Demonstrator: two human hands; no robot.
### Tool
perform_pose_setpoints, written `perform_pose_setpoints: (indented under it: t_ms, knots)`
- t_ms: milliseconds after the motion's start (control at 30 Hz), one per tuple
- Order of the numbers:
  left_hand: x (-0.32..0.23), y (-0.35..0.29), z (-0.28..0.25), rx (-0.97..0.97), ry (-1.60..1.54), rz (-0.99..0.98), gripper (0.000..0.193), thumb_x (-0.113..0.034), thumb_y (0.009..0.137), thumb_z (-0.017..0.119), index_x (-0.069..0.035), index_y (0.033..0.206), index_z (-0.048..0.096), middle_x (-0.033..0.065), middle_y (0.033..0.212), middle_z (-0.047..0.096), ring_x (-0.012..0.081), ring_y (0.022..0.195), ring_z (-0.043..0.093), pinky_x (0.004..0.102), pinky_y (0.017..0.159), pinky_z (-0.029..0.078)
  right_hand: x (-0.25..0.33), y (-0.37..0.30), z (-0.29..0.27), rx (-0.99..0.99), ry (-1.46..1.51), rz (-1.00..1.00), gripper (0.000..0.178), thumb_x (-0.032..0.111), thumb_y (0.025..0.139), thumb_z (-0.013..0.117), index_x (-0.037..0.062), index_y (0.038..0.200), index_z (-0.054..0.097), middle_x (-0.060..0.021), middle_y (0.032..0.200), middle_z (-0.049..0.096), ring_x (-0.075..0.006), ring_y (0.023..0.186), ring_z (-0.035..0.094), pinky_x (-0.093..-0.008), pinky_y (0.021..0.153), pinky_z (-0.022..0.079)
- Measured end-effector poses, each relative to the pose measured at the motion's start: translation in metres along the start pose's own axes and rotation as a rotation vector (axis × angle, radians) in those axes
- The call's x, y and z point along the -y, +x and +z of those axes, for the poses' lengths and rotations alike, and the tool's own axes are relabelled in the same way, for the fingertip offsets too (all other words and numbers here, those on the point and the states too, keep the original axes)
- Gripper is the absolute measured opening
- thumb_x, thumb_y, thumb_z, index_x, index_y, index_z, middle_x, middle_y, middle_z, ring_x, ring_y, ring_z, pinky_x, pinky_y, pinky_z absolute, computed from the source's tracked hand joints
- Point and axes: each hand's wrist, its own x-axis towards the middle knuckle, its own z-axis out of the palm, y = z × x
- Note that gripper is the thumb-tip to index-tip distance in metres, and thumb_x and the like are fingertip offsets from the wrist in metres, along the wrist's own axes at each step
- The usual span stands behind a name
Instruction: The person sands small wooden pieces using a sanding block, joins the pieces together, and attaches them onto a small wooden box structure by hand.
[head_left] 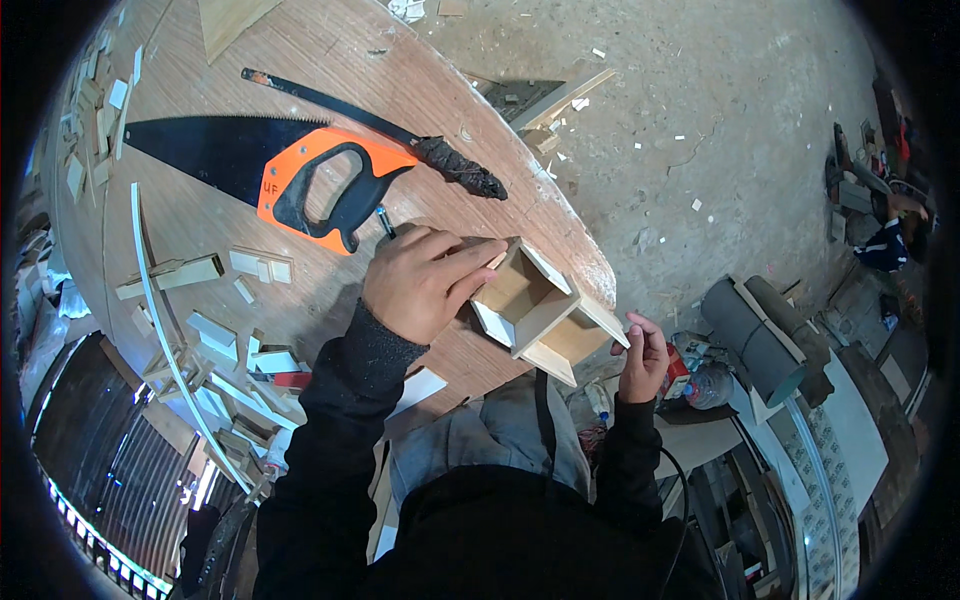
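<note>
A small wooden box [546, 322] with open compartments lies at the table's near right edge, its right end jutting past that edge. Some of its panels have white faces, others bare wood. My left hand [412, 282] is closed on the box's left end, fingers along the far wall and thumb at the inner corner. At the opposite end, my right hand [643, 362] pinches the corner of the outer panel between thumb and fingers. Just beyond my left hand a thin pen-like thing [385, 222] pokes out, partly hidden.
A handsaw [215, 155] with an orange and black handle lies on the table [400, 90]. Beside it is a dark bar [335, 103] with a wrapped grip. Several wood offcuts [215, 335] and a long curved strip [150, 290] cover the left side. Rolled material [750, 340] stands right; someone sits farther off.
</note>
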Motion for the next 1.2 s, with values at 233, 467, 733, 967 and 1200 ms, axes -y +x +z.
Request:
perform_pose_setpoints:
  t_ms: [233, 467, 733, 967, 1200]
  knots:
    - [0.004, 0.002, 0.006, -0.032, -0.076, 0.000, 0.034, -0.016, 0.082, 0.069, -0.010, 0.115, 0.068, 0.0085, 0.099, 0.069, 0.0253, 0.083, 0.059, 0.0353, 0.076, 0.047, 0.001, 0.002, 0.001, 0.010, -0.027, -0.050, 0.019, 0.013, 0.098, 0.054, -0.0012, 0.108, 0.063, -0.0054, 0.086, 0.061, -0.0095, 0.065, 0.056, -0.0220, 0.059, 0.045]
    - [0.008, -0.002, 0.012, -0.058, -0.168, -0.013, 0.023, -0.011, 0.083, 0.068, -0.004, 0.104, 0.069, 0.0091, 0.095, 0.070, 0.0257, 0.083, 0.059, 0.0359, 0.078, 0.046, -0.008, 0.004, -0.001, 0.016, -0.077, -0.058, 0.021, 0.014, 0.098, 0.054, -0.0021, 0.108, 0.062, -0.0073, 0.092, 0.063, -0.0100, 0.068, 0.057, -0.0227, 0.060, 0.046]
    - [0.008, -0.003, 0.010, -0.059, -0.181, -0.025, 0.018, -0.011, 0.082, 0.069, -0.003, 0.098, 0.071, 0.0091, 0.092, 0.070, 0.0256, 0.082, 0.059, 0.0356, 0.076, 0.046, -0.001, 0.004, 0.003, 0.112, 0.000, -0.039, 0.019, 0.006, 0.098, 0.052, -0.0034, 0.112, 0.060, -0.0083, 0.101, 0.063, -0.0101, 0.083, 0.059, -0.0233, 0.068, 0.049]
    - [0.009, -0.003, 0.011, -0.043, -0.193, -0.039, 0.019, -0.011, 0.081, 0.070, -0.005, 0.098, 0.071, 0.0084, 0.091, 0.070, 0.0237, 0.082, 0.059, 0.0352, 0.075, 0.046, 0.009, -0.009, 0.007, 0.174, 0.013, -0.057, 0.027, 0.001, 0.095, 0.052, -0.0041, 0.122, 0.054, -0.0110, 0.109, 0.062, -0.0142, 0.096, 0.059, -0.0275, 0.082, 0.048]
    - [0.008, -0.002, 0.010, -0.031, -0.218, -0.051, 0.019, -0.010, 0.080, 0.071, -0.004, 0.098, 0.071, 0.0087, 0.091, 0.070, 0.0237, 0.081, 0.059, 0.0342, 0.074, 0.046, 0.004, -0.013, 0.007, 0.184, -0.165, -0.177, 0.040, 0.003, 0.094, 0.056, -0.0028, 0.132, 0.046, -0.0109, 0.120, 0.055, -0.0135, 0.095, 0.055, -0.0248, 0.079, 0.046]
